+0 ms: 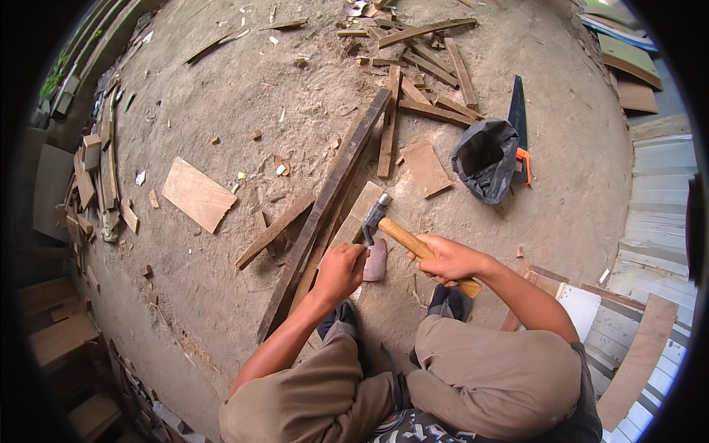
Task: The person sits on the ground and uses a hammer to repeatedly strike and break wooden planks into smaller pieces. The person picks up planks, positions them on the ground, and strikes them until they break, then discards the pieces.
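My right hand is wrapped round the wooden handle of a claw hammer. The hammer's dark claw points down close to the fingertips of my left hand, and its face points away from me. My left hand is closed, its fingers pressed together; whatever they pinch is too small or hidden. Beneath and beyond that hand lies a short, pale wooden board. A reddish, flat block rests on the ground just right of my left fingers.
Long dark wooden beams lie left of my hands. Further off are a plywood sheet, a square plywood piece, a black bag, a handsaw and a heap of wood strips. Corrugated metal stands at right.
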Tool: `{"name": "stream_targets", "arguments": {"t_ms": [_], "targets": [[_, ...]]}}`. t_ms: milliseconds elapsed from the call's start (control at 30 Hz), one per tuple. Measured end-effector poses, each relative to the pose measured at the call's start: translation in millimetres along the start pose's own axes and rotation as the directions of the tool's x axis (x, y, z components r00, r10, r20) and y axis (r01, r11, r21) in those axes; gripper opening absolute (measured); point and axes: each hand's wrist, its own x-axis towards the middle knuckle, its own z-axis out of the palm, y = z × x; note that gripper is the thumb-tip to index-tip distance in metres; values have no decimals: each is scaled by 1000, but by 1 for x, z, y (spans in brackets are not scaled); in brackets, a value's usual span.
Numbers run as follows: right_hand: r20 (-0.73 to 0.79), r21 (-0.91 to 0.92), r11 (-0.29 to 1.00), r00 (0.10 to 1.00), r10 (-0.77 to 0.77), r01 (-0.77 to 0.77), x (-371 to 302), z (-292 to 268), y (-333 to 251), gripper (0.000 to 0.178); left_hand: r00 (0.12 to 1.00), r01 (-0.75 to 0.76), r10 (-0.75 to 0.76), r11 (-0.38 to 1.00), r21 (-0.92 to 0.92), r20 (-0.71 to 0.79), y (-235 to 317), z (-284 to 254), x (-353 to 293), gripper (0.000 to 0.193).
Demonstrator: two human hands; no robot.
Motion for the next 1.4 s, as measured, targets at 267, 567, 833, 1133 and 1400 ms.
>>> {"name": "stream_targets", "arguments": {"t_ms": [267, 567, 833, 1133, 1400], "targets": [[-372, -230, 957, 892, -257, 179, 36, 17, 51, 26, 880, -434, 433, 900, -40, 196, 29, -4, 4, 10], [-388, -129, 990, 916, -103, 57, 30, 28, 50, 32, 901, -433, 433, 887, 160, 38, 128, -42, 164, 65], [-403, -185, 954, 867, -293, 236, 27, 55, 79, 24, 973, 74, -38, 986, 152, -229, -75, -31, 105, 51], [-538, -86, 943, 781, -317, 323, 39, 52, 29, 20, 966, 198, -134, 934, 298, -222, -104, -16, 50, 52], [-646, -148, 872, 622, -443, 467, 22, 51, 28, 20, 893, 269, -249, 963, 1, -374, -55, -33, 31, 40]]}}
